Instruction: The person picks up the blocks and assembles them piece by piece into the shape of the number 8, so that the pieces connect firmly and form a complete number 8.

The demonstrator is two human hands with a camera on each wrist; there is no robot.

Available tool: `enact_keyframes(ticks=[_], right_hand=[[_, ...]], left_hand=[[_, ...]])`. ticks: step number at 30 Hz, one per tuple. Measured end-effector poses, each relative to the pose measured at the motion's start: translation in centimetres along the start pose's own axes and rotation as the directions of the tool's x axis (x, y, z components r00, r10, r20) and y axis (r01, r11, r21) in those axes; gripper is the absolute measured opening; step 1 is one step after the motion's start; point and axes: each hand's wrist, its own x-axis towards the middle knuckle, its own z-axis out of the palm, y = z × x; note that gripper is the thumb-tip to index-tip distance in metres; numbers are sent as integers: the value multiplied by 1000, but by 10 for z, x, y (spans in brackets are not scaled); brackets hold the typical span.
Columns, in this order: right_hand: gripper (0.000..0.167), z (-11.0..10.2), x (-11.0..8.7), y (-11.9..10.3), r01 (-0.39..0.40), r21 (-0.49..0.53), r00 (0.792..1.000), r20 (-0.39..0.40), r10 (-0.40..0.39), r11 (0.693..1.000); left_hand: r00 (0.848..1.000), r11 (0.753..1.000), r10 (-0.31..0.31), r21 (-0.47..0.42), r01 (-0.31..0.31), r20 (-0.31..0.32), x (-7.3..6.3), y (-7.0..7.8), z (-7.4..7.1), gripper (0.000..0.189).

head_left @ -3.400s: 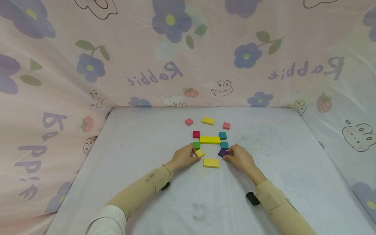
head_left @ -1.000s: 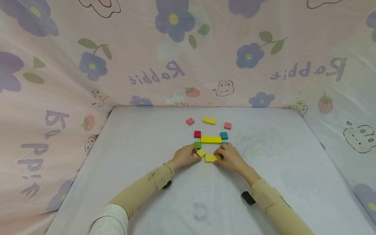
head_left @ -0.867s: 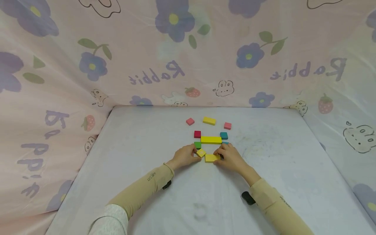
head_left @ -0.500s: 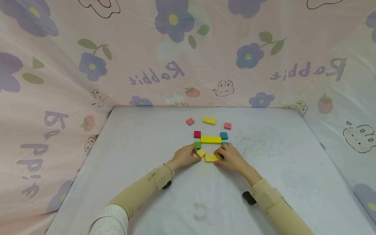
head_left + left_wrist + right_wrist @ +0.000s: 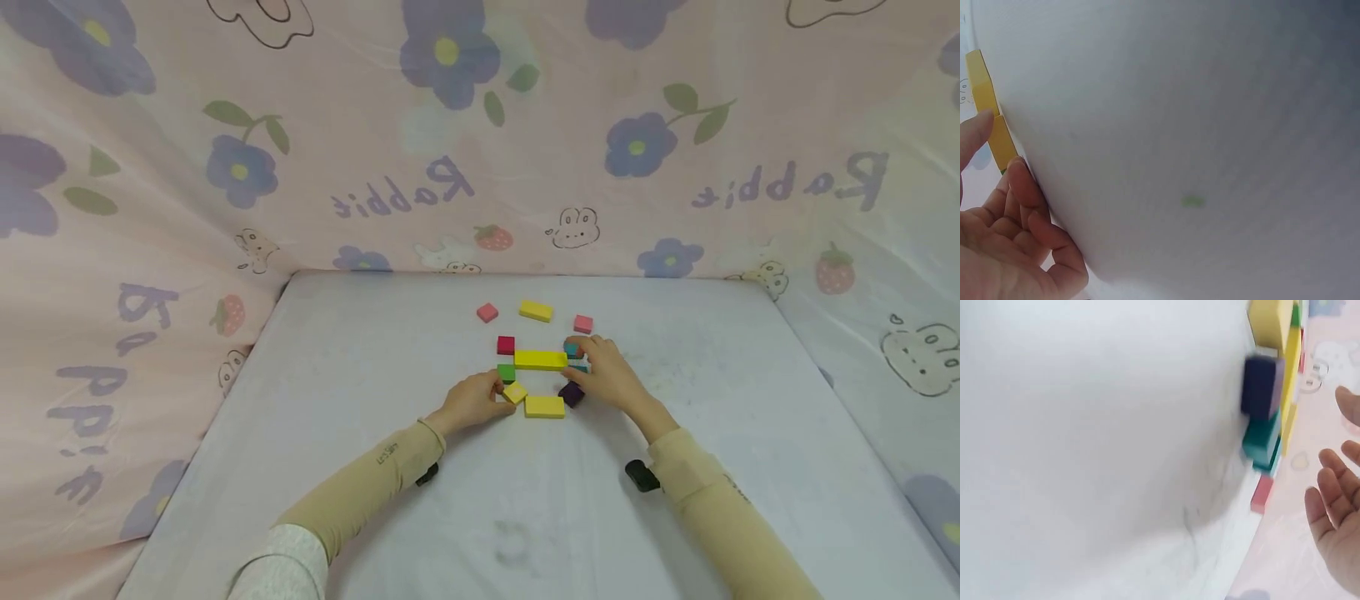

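Note:
My left hand [image 5: 472, 400] pinches a small yellow block [image 5: 515, 392] between thumb and fingertips on the white table. In the left wrist view this yellow block [image 5: 1002, 145] sits between the thumb and index finger. Touching or close beside it lies a wider yellow block [image 5: 543, 407]. Above the right side of the block layout hovers my right hand [image 5: 611, 375], fingers spread and holding nothing, partly covering two teal blocks [image 5: 1261, 440]. A dark purple block [image 5: 572, 393] stands just below it, at an angle. A long yellow block [image 5: 540, 360] bridges the middle, with green [image 5: 506, 373] and red [image 5: 506, 344] blocks at its left.
Farther back lie two pink blocks [image 5: 487, 312] with a yellow block [image 5: 536, 311] between them. The white table [image 5: 360, 333] ends at a patterned cloth wall [image 5: 525, 167] behind and at both sides.
My right hand has let go of the wider yellow block and risen away toward the teal blocks, uncovering the purple block. Earlier, that yellow block moved up toward the others. The left hand stays put.

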Motion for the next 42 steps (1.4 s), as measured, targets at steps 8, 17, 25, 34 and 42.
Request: enact_keyframes(ticks=[8, 17, 25, 34, 42], right_hand=[[44, -19, 26, 21, -115, -21, 993, -41, 114, 993], [46, -20, 49, 39, -289, 160, 953, -47, 300, 944], [50, -1, 62, 51, -456, 309, 885, 59, 461, 835], [46, 11, 69, 57, -489, 311, 866, 60, 496, 815], [41, 14, 68, 53, -482, 345, 861, 20, 508, 805]], left_hand=[[1000, 1000, 3, 7, -3, 4, 0, 0, 0, 33], [1000, 1000, 5, -2, -5, 13, 1, -1, -1, 33], [1000, 1000, 14, -25, -14, 12, 1, -2, -1, 34], [1000, 999, 24, -34, -24, 11, 2, -3, 0, 33], [1000, 1000, 15, -28, -14, 14, 2, -3, -2, 34]])
